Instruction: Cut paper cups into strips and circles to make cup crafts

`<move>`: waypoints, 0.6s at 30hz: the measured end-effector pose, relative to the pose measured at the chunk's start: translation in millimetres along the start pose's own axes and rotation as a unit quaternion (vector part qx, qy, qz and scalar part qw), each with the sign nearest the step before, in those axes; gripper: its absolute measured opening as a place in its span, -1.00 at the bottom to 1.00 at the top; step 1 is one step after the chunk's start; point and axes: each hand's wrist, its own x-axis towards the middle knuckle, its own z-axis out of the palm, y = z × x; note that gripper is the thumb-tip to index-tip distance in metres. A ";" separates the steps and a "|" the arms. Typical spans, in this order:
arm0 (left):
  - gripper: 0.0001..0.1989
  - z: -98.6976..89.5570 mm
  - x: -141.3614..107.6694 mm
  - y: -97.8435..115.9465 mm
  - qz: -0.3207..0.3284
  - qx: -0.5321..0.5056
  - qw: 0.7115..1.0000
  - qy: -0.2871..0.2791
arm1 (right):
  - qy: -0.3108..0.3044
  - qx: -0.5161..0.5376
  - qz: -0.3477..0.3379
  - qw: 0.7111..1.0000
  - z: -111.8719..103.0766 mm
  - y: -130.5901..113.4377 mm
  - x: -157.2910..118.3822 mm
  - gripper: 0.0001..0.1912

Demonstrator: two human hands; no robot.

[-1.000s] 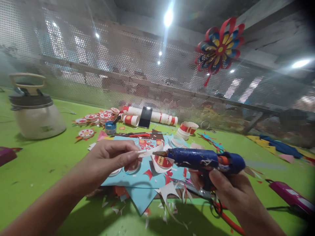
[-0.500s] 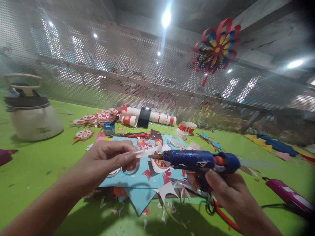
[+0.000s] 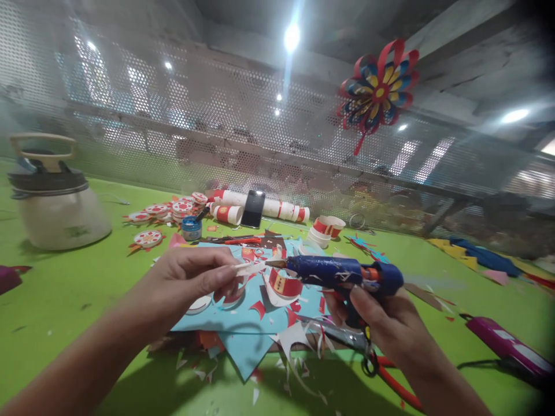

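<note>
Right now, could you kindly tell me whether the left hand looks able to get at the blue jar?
Probably yes: the blue jar stands just beyond the left hand, and nothing tall seems to block the way. That hand is pinching a white strip, though, which may need putting down first.

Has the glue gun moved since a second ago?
Yes. Judged against the phone, the glue gun in the right hand has shifted left and slightly up in the picture, most clearly at its rear end.
</note>
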 end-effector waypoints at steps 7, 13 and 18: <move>-0.77 -4.2 5.4 2.9 0.014 -0.044 0.996 0.070 | 0.007 -0.148 -0.088 0.985 -7.9 -1.5 16.2 -0.63; -0.89 -10.0 12.8 -0.4 0.012 -0.085 0.981 0.176 | -0.113 -0.321 -0.138 0.930 10.4 18.8 40.4 -0.82; -0.89 -9.7 15.1 -5.9 -0.011 -0.094 0.984 0.154 | -0.158 -0.358 -0.120 0.912 12.2 39.2 47.2 -0.66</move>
